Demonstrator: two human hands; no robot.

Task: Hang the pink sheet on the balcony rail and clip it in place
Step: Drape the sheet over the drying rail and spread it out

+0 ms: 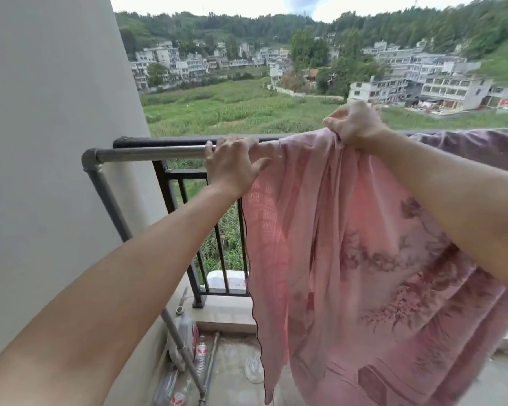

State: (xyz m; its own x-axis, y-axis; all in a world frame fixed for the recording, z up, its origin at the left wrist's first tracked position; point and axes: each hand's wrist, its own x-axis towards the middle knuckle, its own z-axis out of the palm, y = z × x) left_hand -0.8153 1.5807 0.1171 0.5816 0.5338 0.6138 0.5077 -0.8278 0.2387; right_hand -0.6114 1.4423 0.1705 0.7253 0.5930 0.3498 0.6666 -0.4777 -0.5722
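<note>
Balcony, daylight, fields and houses beyond. Sheet (349,244), pink with a darker leaf print, hangs in the centre and right of the frame, its top edge bunched up at the rail (165,141) and the grey pipe (147,153) that runs just in front of it; the loose folds drop toward the floor (232,373) at the bottom. Left hand (232,165), mid-frame, lies over the pipe with fingers curled across the top and thumb spread, touching the sheet's left upper edge; whether it pinches cloth or only grips the pipe, cannot tell. Right hand (354,124), upper right of centre, is closed in a fist on a gathered wad of the sheet, lifted slightly above rail height. The two hands are apart, with cloth stretched between them. More of the sheet lies draped along the rail at the far right. Bottles (200,351) stand on the floor at lower left, by the pipe's upright leg.
</note>
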